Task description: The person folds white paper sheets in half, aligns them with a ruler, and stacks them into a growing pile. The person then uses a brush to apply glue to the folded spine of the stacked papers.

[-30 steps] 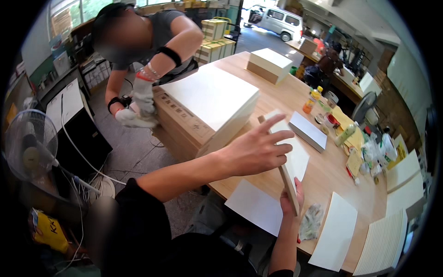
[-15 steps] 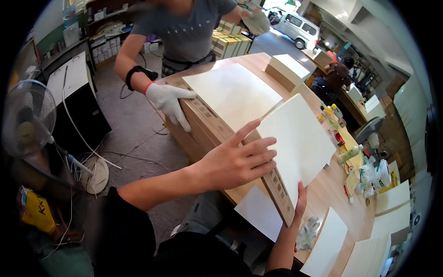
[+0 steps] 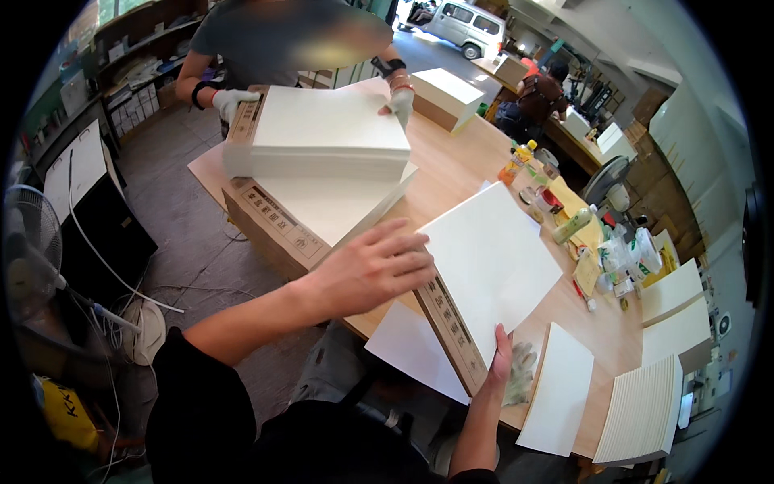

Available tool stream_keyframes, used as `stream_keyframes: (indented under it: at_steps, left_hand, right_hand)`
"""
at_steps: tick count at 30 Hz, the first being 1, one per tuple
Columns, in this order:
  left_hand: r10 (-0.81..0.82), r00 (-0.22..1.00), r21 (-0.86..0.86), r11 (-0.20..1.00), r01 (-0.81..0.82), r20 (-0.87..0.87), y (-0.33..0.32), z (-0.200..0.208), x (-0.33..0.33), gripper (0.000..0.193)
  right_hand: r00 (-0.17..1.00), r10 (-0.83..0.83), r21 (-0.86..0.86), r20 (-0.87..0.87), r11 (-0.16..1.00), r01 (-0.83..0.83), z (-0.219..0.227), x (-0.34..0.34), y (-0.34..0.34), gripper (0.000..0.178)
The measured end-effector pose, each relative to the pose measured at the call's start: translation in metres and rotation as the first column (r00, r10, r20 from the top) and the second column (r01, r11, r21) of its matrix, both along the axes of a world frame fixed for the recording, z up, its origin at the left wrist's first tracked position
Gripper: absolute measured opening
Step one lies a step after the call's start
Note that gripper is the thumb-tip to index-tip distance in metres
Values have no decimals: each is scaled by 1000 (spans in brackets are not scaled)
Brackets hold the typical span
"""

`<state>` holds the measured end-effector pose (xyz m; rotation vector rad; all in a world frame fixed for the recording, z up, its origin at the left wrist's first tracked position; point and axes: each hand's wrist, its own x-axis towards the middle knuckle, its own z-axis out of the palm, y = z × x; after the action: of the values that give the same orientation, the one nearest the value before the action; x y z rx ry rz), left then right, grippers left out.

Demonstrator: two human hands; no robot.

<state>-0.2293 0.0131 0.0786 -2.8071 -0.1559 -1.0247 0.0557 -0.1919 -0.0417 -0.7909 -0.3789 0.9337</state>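
Note:
Before me, tilted over the table, is a white paper pad [image 3: 492, 262] with a brown printed strip along its left edge. My right hand [image 3: 501, 359] grips its near corner, thumb on top and the other fingers hidden beneath. At the far left corner of the pad is my left hand [image 3: 375, 262], its fingers stretched out and the fingertips at the pad's edge. Across from me, a person in white gloves holds up a thick block of similar pads [image 3: 330, 121]. Beneath that block, a brown-sided stack with a white top [image 3: 314, 198] stands on the table.
Near my right arm lie a grey-white glove [image 3: 520, 375] and a white pad [image 3: 558, 395] on the wooden table [image 3: 451, 169]. A fanned stack [image 3: 641, 411] stands at the near right. Bottles and bags [image 3: 617, 258] crowd the right edge. A fan [image 3: 36, 234] stands at left.
The person opposite now has both gloved hands on a block lifted off the stack. My view has swung, and my left hand has drawn back from over the pad to its corner.

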Motion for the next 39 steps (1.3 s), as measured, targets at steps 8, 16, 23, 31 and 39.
stream_keyframes:
  at_steps: [8,16,23,31,39]
  left_hand:
    - [230,970,-135,966,-219,73,40,-28,-78,46]
    - [386,922,-767,597,-235,17,146,-45,-208,62]
    - [524,852,-750,566,-343,7,157,-91,-230,58]
    - [390,915,-924,379,-53,107,188,-106,-246,55]
    - [232,905,-645,762,59,358,150,-21,-130,66]
  right_hand:
    - [995,62,46,75,997,-66,15,-49,75,53]
    - [943,257,47,213,961,-272,52,-143,240,44]
    - [743,203,-234,638,970,-65,23,-164,264,38]
    - [755,345,-339,557,925,-173,49,-141,228,38]
    - [860,249,-452,446,892,-24,20,-109,-38,19]
